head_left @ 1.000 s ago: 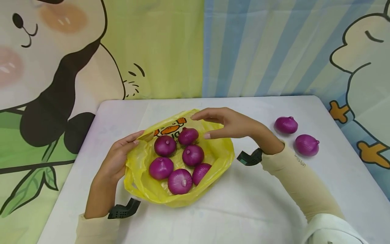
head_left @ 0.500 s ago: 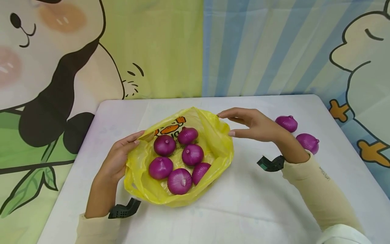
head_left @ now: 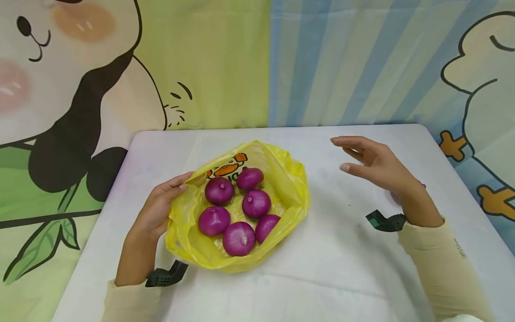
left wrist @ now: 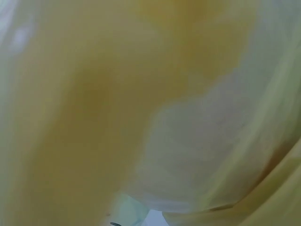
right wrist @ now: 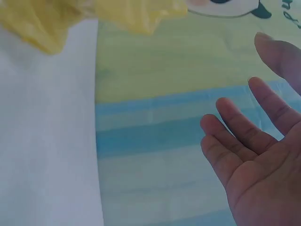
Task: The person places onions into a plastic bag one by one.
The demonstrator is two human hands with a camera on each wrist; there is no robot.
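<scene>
A yellow plastic bag (head_left: pixel 291 192) lies with its mouth spread wide, and several purple onions (head_left: pixel 256 203) sit inside it. At the bag's left rim, my left hand (head_left: pixel 158 208) pinches the plastic between thumb and fingers. The left wrist view is filled by blurred yellow plastic (left wrist: pixel 94 141). My right hand (head_left: pixel 378 163) hovers over the table to the right of the bag, holding nothing. Its fingers (right wrist: pixel 242 129) are extended and the thumb stands apart in the right wrist view. Behind the right wrist, an onion (head_left: pixel 394 197) shows only at its edges.
A white table (head_left: pixel 314 268) carries the bag and the loose onion. Beyond its back edge hangs a printed cloth (head_left: pixel 213 67) with cartoon animals and stripes. A dark camera mount (head_left: pixel 386 221) is strapped to the right wrist, and another mount (head_left: pixel 166 275) to the left.
My right hand has moved from over the bag, past its right rim, to the right and away from it. It now covers most of the loose onions. The left hand has stayed put.
</scene>
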